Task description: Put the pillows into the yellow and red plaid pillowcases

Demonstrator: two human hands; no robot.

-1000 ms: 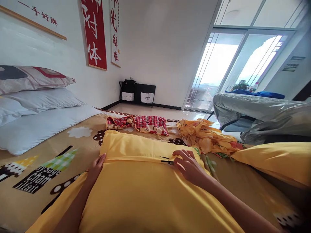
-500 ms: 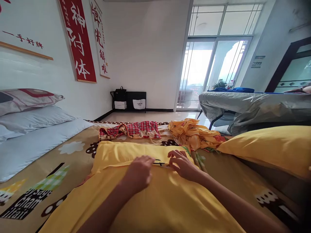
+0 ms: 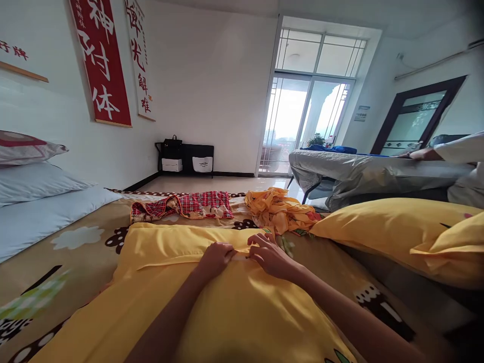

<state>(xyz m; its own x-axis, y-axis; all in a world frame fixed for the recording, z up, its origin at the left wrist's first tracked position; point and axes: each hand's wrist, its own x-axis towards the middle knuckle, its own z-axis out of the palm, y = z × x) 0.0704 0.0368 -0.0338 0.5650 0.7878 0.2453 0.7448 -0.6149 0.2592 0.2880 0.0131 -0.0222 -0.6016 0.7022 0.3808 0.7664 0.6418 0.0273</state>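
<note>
A plump yellow pillow [image 3: 245, 312] lies on the bed in front of me, its yellow cloth cover reaching toward the far side. A folded edge or opening [image 3: 166, 263] runs across the cover. My left hand [image 3: 217, 258] is closed on this edge near the middle, fingers pressed on the cloth. Just to its right, my right hand [image 3: 270, 257] pinches the same edge with bent fingers. A short whitish strip of the cover's inside shows between the hands. The fingertips are partly hidden by the cloth and the hands.
Past the pillow lie a red plaid cloth [image 3: 204, 204] and a crumpled orange cloth [image 3: 280, 209]. Another yellow pillow [image 3: 378, 222] is at right. White pillows [image 3: 45, 212] are stacked at left on the patterned bedsheet [image 3: 86, 262]. A person's arm [image 3: 449, 151] rests over a covered table [image 3: 348, 171].
My view has turned to the right, bringing more of the other person's arm into sight. My hands have come closer together along the cover's edge, and the dark mark between them is mostly hidden.
</note>
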